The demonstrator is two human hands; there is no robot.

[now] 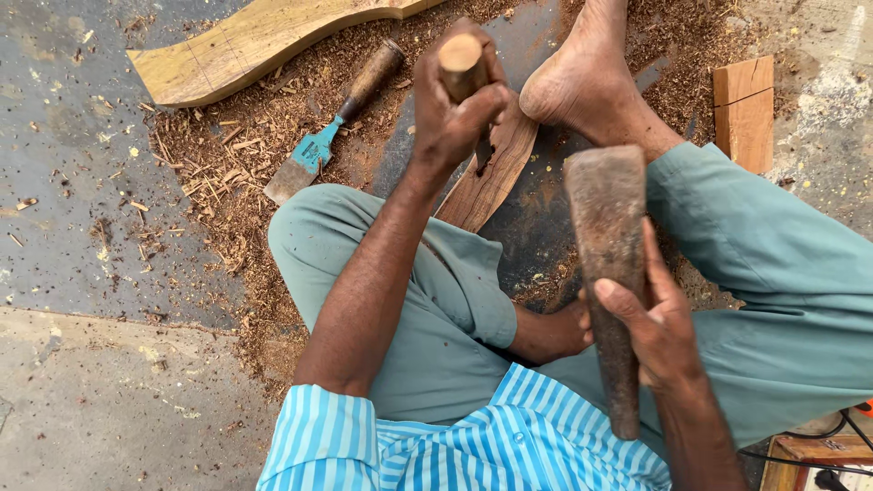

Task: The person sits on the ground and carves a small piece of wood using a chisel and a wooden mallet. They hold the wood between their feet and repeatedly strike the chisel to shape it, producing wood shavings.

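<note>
My left hand is closed around the wooden handle of a chisel, held upright with its blade on a curved brown wooden piece that lies on the floor. My right hand grips a dark, worn wooden mallet raised above my lap, its broad head pointing toward the chisel. My bare foot rests against the far end of the curved piece. I sit cross-legged in green trousers and a blue striped shirt.
A second chisel with a blue ferrule and wide blade lies on wood shavings at left. A pale curved plank lies at the top left. A small wooden block stands at right. Cables lie at the bottom right.
</note>
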